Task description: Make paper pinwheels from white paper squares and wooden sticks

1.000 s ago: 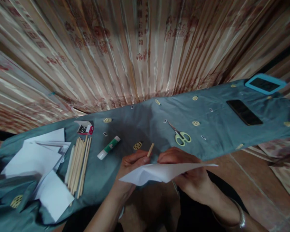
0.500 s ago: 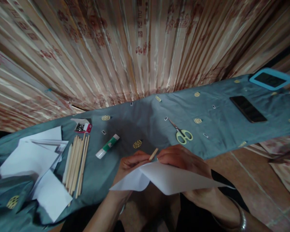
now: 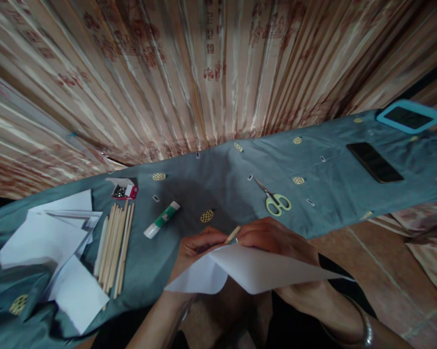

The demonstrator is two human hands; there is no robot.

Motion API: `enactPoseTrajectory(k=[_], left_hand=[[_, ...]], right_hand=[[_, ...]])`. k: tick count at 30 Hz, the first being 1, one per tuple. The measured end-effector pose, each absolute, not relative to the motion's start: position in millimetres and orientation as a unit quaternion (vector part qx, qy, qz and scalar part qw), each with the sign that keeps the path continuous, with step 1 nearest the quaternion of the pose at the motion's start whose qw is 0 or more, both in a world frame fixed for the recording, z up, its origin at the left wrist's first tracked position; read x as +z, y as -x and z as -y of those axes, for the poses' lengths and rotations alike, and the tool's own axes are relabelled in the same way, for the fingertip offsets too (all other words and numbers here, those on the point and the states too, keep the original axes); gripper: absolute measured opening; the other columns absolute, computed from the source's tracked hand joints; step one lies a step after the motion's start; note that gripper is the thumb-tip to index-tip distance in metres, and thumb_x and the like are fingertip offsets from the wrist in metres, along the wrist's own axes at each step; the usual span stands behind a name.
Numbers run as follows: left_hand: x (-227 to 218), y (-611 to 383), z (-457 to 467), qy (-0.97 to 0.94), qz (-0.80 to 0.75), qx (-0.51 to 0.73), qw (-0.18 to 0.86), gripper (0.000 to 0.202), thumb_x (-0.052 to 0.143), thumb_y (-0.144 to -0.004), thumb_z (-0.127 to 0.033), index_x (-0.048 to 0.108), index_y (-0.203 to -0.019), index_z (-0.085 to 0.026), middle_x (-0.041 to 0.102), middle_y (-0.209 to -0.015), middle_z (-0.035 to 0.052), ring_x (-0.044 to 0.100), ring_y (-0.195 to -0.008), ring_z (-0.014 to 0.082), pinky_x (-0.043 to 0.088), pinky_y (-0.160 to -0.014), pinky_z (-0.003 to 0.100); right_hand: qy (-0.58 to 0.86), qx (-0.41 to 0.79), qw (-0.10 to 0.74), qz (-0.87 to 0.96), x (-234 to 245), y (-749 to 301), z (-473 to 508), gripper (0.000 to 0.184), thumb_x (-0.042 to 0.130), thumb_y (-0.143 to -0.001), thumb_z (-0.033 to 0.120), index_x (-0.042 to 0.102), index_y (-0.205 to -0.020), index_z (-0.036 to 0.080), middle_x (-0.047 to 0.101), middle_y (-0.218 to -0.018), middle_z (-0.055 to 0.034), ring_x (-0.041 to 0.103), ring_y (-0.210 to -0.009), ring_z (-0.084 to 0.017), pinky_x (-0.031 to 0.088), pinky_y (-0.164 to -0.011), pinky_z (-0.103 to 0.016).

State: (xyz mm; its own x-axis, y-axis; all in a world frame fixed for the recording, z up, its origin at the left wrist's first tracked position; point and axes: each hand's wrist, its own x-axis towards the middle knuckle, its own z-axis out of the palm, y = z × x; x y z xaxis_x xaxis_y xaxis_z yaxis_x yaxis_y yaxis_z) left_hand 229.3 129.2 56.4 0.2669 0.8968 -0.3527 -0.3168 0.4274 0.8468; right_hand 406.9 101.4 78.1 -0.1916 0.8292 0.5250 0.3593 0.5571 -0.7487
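My left hand [image 3: 198,244] is closed around a thin wooden stick [image 3: 233,234], whose tip pokes out past the fingers. A white sheet of paper [image 3: 262,271], bent into flared corners, hangs on the near side of both hands. My right hand [image 3: 276,237] is closed on the paper's upper edge close to the stick's tip. The paper hides part of my fingers and the stick's lower length. Just beyond my right hand, scissors [image 3: 274,201] with pale green handles lie on the cloth. A glue stick [image 3: 162,220] lies beyond my left hand.
Several wooden sticks [image 3: 113,245] lie side by side at left, next to loose white papers [image 3: 40,237]. A small open box [image 3: 124,189] holds shiny metal bits. A phone [image 3: 374,162] and a blue-framed tablet [image 3: 409,117] lie at right on the green cloth [image 3: 211,179]. A curtain hangs behind.
Almost nothing differs. The stick's tip has shifted very slightly to the right, and the left flap of paper has sagged a little lower.
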Motion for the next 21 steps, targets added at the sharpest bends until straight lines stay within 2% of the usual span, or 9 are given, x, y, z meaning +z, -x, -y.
enactPoseTrajectory(k=[9, 16, 21], left_hand=[[57.1, -228.2, -127.9, -0.338, -0.419, 0.43, 0.725, 0.037, 0.093, -0.043, -0.052, 0.081, -0.065, -0.025, 0.065, -0.063, 0.0048, 0.056, -0.059, 0.0136, 0.041, -0.056, 0.024], [53.7, -225.3, -126.4, -0.368, -0.405, 0.424, 0.722, 0.036, 0.091, -0.048, -0.053, 0.082, -0.069, -0.025, 0.064, -0.063, 0.0034, 0.052, -0.056, 0.0115, 0.039, -0.054, 0.022], [56.4, -225.9, -126.4, -0.368, -0.414, 0.421, 0.719, 0.038, 0.09, -0.047, -0.055, 0.082, -0.068, -0.023, 0.063, -0.062, 0.0036, 0.05, -0.054, 0.0116, 0.04, -0.054, 0.023]], right_hand=[[0.41, 0.264, 0.462, 0.741, 82.1, -410.7, -101.7, 0.014, 0.061, -0.092, 0.026, 0.063, -0.106, 0.028, 0.074, -0.093, -0.0026, 0.071, -0.086, -0.021, 0.058, -0.077, -0.035], [0.401, 0.253, 0.459, 0.751, 80.0, -412.1, -100.7, 0.019, 0.061, -0.092, 0.02, 0.061, -0.11, 0.026, 0.072, -0.099, -0.0026, 0.068, -0.091, -0.018, 0.056, -0.082, -0.033], [0.407, 0.263, 0.451, 0.749, 78.7, -414.3, -99.0, 0.02, 0.062, -0.091, 0.023, 0.061, -0.111, 0.026, 0.072, -0.1, -0.0027, 0.068, -0.092, -0.019, 0.056, -0.082, -0.033]])
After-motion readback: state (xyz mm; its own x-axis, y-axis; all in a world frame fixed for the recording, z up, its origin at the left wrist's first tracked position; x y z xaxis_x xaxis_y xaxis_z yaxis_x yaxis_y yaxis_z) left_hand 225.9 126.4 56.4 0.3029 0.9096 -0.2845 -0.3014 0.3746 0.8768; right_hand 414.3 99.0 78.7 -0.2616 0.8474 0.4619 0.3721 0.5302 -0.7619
